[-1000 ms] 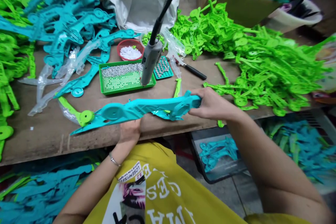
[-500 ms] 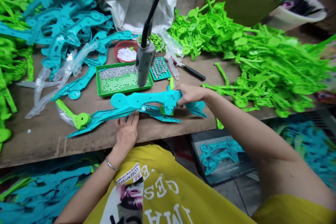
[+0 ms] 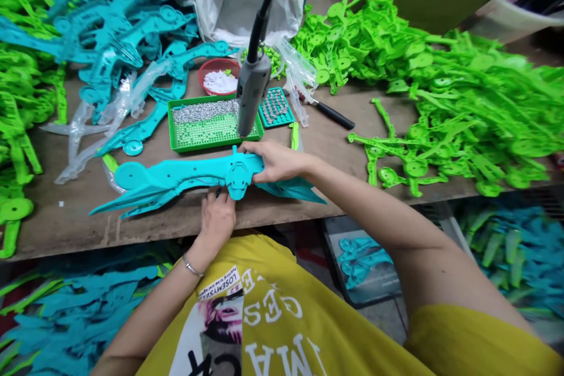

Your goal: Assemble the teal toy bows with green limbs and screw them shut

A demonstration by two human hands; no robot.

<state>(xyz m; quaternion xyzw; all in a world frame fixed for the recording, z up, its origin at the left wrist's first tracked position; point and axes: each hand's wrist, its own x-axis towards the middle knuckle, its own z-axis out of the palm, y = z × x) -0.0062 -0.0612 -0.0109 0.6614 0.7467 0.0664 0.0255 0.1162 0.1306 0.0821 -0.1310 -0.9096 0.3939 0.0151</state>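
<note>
The turquoise plastic piece (image 3: 185, 179) lies flat on the tabletop (image 3: 66, 229), just below the green tray (image 3: 207, 147) of studs (image 3: 205, 111). The right grip (image 3: 277, 161) rests on the piece, fingers extended, not clamped. The left grip (image 3: 215, 217) touches its lower edge; closure is possibly partial, but the view is poor. A grey tool (image 3: 252, 97) hangs above the tray's right end.

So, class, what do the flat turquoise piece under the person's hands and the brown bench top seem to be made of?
The turquoise moulded piece looks like injection-moulded plastic: smooth, slightly glossy, evenly coloured, with crisp formed edges. The brown bench top looks like worn wood or fibreboard, matte and scuffed; the look leaves which one open.
</note>
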